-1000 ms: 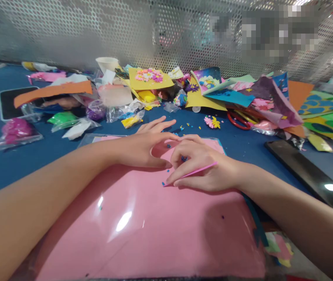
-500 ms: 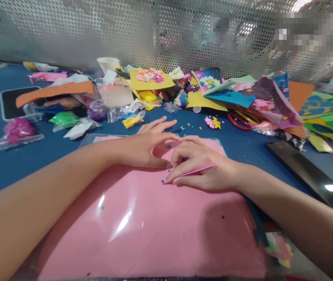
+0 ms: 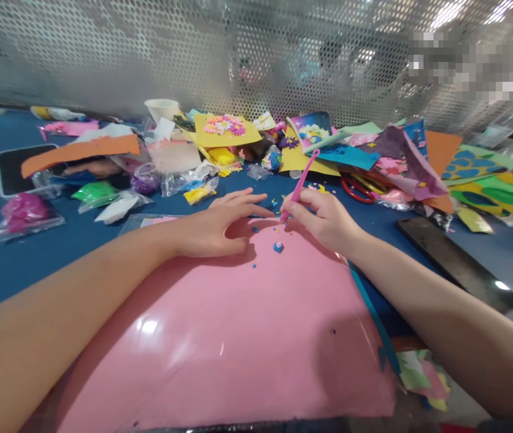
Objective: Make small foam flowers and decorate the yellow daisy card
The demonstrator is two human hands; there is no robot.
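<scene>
My right hand (image 3: pixel 326 219) grips a thin pink plastic clay tool (image 3: pixel 301 183), held upright with its lower tip near the far edge of the pink sheet (image 3: pixel 238 337). Just in front of that tip lies a small blue clay ball with pale specks (image 3: pixel 278 247). Fingers apart and holding nothing, my left hand (image 3: pixel 229 225) rests at the far left part of the sheet. Tiny blue and yellow crumbs are scattered between the two hands. The sheet is in a clear, shiny plastic sleeve.
Bagged clay in magenta (image 3: pixel 25 213), green (image 3: pixel 96 192) and yellow (image 3: pixel 201 191) lies beyond my left arm. Craft papers, a yellow card with clay flowers (image 3: pixel 227 129) and a paper cup (image 3: pixel 162 109) line the back by a perforated metal screen. A black phone (image 3: pixel 457 261) is at right.
My right hand has drawn back from my left and lifted, turning the pink tool from nearly flat to upright. The blue clay ball, mostly covered before, now shows on the sheet.
</scene>
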